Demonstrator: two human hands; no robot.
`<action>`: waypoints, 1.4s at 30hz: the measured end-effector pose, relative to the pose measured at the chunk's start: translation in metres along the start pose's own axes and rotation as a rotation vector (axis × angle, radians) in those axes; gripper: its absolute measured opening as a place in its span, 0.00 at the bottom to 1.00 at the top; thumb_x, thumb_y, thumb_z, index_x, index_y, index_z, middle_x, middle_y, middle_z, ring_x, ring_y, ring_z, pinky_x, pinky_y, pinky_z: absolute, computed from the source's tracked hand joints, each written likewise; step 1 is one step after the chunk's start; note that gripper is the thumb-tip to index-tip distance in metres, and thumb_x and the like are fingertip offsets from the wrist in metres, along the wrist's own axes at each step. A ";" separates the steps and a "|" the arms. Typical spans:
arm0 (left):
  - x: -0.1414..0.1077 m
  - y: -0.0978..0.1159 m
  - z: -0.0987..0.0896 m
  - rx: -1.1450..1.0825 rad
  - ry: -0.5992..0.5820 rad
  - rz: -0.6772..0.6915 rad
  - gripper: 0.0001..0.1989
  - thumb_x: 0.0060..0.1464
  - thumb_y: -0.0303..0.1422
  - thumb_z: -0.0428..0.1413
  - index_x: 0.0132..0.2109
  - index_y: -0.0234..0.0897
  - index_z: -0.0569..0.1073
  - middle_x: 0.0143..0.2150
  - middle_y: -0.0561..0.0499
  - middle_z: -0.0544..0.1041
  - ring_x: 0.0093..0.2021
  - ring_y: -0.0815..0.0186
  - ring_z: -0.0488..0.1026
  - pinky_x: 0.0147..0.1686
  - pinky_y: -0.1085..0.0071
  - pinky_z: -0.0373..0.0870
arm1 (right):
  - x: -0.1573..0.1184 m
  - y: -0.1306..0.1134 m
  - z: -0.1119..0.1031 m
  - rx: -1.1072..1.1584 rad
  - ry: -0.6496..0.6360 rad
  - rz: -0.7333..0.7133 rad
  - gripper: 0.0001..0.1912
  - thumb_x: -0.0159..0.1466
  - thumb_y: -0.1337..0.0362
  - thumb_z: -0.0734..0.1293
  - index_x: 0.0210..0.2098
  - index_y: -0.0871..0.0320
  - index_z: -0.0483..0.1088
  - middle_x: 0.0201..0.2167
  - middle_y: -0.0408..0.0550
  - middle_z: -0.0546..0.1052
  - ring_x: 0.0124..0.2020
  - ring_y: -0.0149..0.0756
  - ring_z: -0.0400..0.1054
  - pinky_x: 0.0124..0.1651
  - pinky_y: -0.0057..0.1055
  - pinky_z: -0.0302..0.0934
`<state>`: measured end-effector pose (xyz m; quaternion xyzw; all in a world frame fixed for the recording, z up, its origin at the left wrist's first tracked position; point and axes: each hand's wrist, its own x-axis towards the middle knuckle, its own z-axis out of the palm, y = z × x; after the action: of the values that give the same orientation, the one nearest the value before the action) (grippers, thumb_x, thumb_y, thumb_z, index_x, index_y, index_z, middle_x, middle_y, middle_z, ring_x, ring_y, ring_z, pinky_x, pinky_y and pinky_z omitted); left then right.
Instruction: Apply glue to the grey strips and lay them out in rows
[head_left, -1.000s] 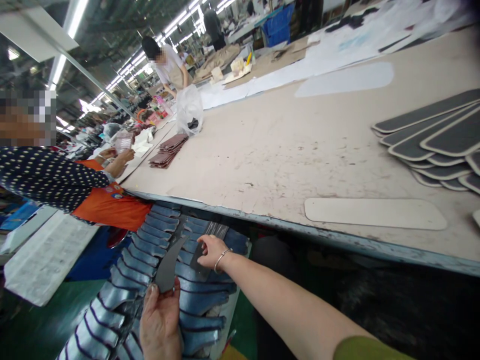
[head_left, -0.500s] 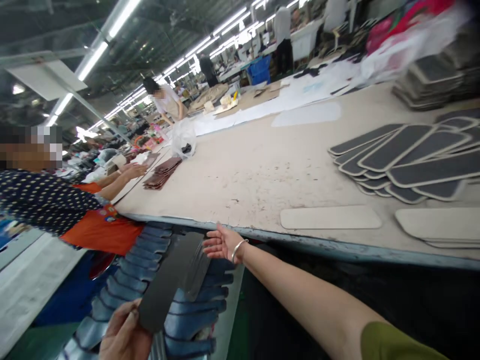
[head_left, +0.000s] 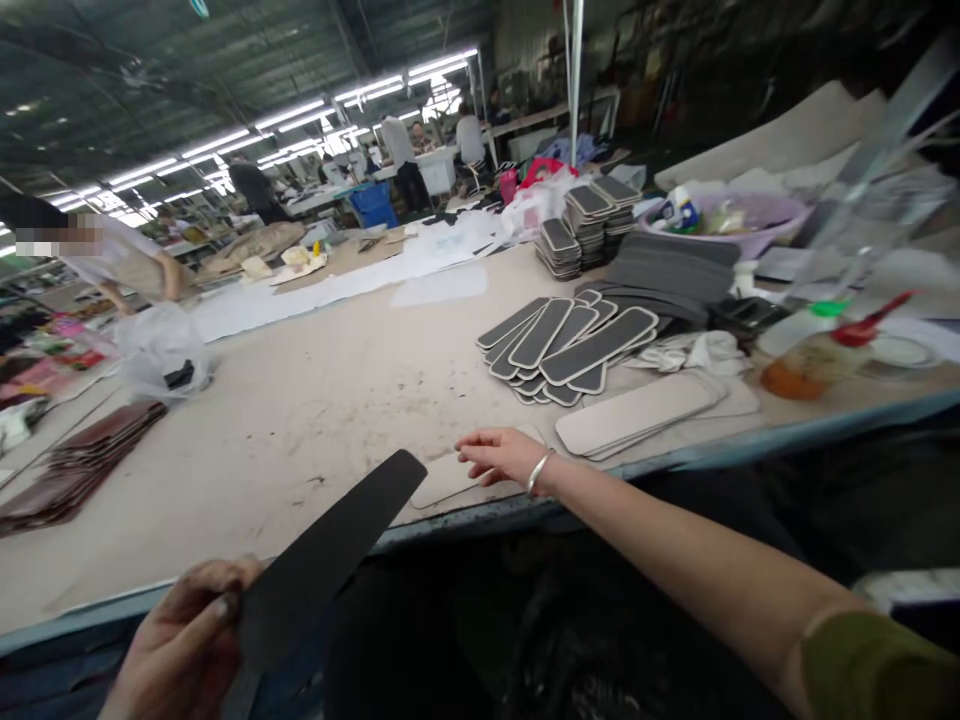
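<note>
My left hand (head_left: 187, 635) pinches one end of a long dark grey strip with rounded corners (head_left: 330, 555), which tilts up to the right over the table's front edge. Fingers apart and holding nothing, my right hand (head_left: 499, 455) reaches over a pale beige rounded panel (head_left: 446, 480) lying near that edge; whether it touches the panel I cannot tell. To its right lie more beige panels (head_left: 637, 412), stacked. Behind them is a fanned pile of dark panels with pale borders (head_left: 566, 345).
Neat stacks of bordered panels (head_left: 589, 222), a dark sheet pile (head_left: 667, 275) and a purple basin (head_left: 757, 235) stand at the back right. A container of amber liquid (head_left: 799, 375) is at the right edge. Brown folded pieces (head_left: 82, 465) and a plastic bag (head_left: 161, 350) lie left.
The view has swung to the right. The dark strip has come up from over the blue pieces below the table to the table edge. My right hand is now over the beige panel.
</note>
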<state>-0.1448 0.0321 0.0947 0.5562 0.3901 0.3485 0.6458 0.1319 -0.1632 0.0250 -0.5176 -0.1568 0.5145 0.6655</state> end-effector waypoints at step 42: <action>0.109 -0.107 0.132 0.991 -0.400 -0.031 0.15 0.40 0.42 0.59 0.33 0.37 0.74 0.27 0.51 0.76 0.30 0.62 0.72 0.30 0.70 0.62 | 0.012 0.009 -0.107 -1.260 0.472 -0.045 0.18 0.53 0.66 0.70 0.42 0.59 0.66 0.22 0.39 0.73 0.28 0.33 0.68 0.32 0.27 0.54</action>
<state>0.0238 0.0550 -0.0140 0.8442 0.3854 0.0003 0.3726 0.2114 -0.2100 -0.0305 -0.9023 -0.2879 0.1837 0.2632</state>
